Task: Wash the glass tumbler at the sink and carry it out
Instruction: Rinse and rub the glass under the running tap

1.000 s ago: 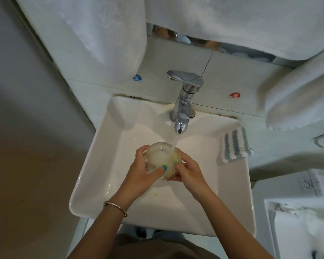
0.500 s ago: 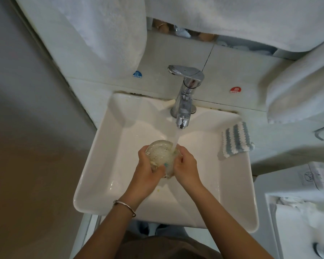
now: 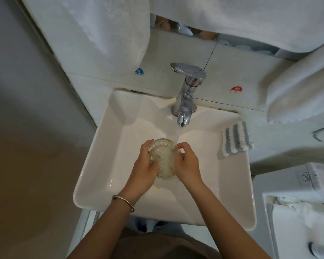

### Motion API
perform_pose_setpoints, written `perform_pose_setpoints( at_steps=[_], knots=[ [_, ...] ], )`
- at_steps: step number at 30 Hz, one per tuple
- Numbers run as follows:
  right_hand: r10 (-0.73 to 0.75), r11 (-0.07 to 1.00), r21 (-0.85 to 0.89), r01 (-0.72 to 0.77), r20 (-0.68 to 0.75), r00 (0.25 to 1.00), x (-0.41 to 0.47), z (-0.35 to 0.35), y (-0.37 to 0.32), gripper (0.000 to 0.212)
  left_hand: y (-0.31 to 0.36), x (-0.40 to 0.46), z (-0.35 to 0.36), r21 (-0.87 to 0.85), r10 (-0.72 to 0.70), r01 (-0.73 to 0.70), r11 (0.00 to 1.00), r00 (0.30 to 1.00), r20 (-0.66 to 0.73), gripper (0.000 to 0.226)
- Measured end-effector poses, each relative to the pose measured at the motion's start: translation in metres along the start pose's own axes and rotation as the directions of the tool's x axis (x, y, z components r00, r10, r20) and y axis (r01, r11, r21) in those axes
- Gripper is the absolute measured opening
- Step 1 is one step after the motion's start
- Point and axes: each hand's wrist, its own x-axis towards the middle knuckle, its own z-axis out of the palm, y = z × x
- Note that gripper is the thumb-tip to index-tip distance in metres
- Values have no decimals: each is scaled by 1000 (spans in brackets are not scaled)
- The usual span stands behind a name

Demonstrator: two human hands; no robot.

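Note:
A clear textured glass tumbler [image 3: 163, 158] is held over the white sink basin [image 3: 105, 152], its mouth tipped toward the tap. Water runs from the chrome tap [image 3: 185, 94] onto the tumbler's far rim. My left hand [image 3: 145, 168] grips the tumbler's left side with curled fingers. On the right side my right hand [image 3: 187, 163] holds it, fingertips at the rim under the stream. Yellowish specks lie in the basin below the glass.
A blue-and-white striped cloth [image 3: 236, 138] rests on the sink's right edge. White towels [image 3: 105, 25] hang above the sink and at the right [image 3: 303, 90]. Cold and hot stickers mark the tiled ledge. A white toilet [image 3: 297, 212] stands at the lower right.
Both hands have turned the tumbler under the stream; its mouth now faces up toward the tap, and my left thumb has slid off the front of the glass.

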Motion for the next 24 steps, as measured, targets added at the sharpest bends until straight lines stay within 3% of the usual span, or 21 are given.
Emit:
perform_pose_setpoints(
  at_steps=[3, 8, 13, 16, 24],
  knots=[
    [-5, 999, 39, 3, 43, 999, -5, -3, 1, 28, 3, 2, -2, 6, 10, -10, 1000, 1000, -5, 51],
    [105, 986, -123, -112, -55, 993, 2, -6, -9, 22, 2, 5, -1, 16, -25, 25, 1000, 1000, 12, 53],
    [128, 981, 136, -139, 81, 988, -3, -12, -8, 13, 4, 15, -2, 51, -5, 4, 999, 1000, 23, 47],
    [205, 943, 231, -241, 169, 964, -9, -17, -8, 23, 7, 20, 0, 63, -11, 8, 998, 999, 48, 43],
    [227, 925, 296, -239, 72, 971, -5, -22, -12, 17, 15, 26, 14, 4, -64, 64, 998, 998, 27, 41]
  ],
)
